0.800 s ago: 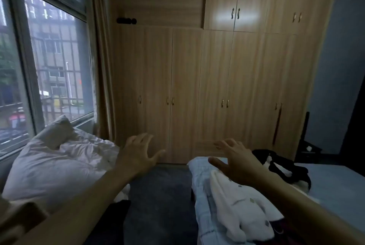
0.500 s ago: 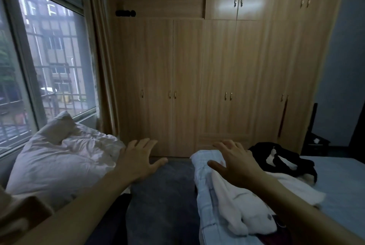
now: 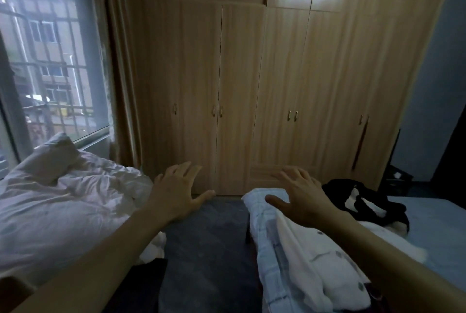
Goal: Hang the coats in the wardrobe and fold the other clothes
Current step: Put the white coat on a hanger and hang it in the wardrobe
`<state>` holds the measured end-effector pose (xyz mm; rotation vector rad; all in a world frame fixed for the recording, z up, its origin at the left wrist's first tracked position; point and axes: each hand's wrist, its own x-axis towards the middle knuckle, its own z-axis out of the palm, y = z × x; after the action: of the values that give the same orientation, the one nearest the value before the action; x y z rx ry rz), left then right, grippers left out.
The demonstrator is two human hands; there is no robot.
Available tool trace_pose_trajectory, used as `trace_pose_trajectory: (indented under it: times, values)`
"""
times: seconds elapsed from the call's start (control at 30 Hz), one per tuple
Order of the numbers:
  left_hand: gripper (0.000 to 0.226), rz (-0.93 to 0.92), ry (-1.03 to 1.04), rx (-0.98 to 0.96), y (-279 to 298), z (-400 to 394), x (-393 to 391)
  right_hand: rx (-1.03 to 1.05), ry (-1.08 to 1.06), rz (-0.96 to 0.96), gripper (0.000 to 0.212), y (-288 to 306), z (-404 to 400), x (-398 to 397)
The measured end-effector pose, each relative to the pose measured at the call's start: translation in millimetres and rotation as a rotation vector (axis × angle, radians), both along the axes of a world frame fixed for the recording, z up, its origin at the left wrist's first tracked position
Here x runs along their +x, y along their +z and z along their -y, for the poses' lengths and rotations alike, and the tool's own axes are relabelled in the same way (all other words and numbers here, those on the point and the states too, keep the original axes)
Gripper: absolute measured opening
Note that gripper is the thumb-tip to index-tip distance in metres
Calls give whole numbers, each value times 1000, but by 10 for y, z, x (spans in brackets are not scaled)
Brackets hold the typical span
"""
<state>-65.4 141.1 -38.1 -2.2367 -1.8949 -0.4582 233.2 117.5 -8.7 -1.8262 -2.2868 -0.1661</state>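
- The left hand (image 3: 177, 193) is held out in the air with its palm down and its fingers spread and nearly straight; it holds nothing.
- It hovers over the gap between the rumpled white bedding (image 3: 63, 206) on the left and the bed (image 3: 438, 227) on the right, above the dark carpet (image 3: 209, 249).
- The right hand (image 3: 303, 198) is likewise stretched forward, fingers splayed and straight, thumb out to the side, gripping nothing.
- It hangs above the near-left corner of the bed, over the clothes piled there; whether it touches them cannot be told.
- A white garment (image 3: 325, 264) with small grey marks lies along the left edge of the bed, on top of a pale blue checked cloth (image 3: 271, 259) that droops over that edge.
- A black-and-white garment (image 3: 365, 201) lies crumpled farther in on the bed, toward its far edge, just right of the right hand.
- The wooden wardrobe (image 3: 290, 80) fills the far wall, past the foot of the carpet; all the tall doors and the small upper doors that can be seen are closed.
- A grey pillow (image 3: 50, 156) rests at the far edge of the white bedding, against the sill of the window (image 3: 48, 60).
- A brown curtain (image 3: 118, 73) hangs between the window and the wardrobe.
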Motion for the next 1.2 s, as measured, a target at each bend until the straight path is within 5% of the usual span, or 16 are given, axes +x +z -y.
trace_pose_trajectory:
  times: [0.5, 0.77, 0.97, 1.13, 1.2]
  values:
    - [136, 86, -97, -157, -650, -1615, 30, -109, -89, -86, 70, -705, -1509, -40]
    - [93, -30, -134, -196, -708, -2876, 715, -110, -89, -120, 69, -967, -2796, 477]
    - [127, 15, -136, -212, -718, -3685, 936, -115, -86, -151, 65, -955, -3611, 675]
    - [100, 44, -164, -256, -914, -4368, 967, -158, -130, -161, 65, -1124, -4226, 721]
    - [109, 61, -179, -272, -1026, -4681, 953, -163, -145, -150, 64, -1215, -4470, 708]
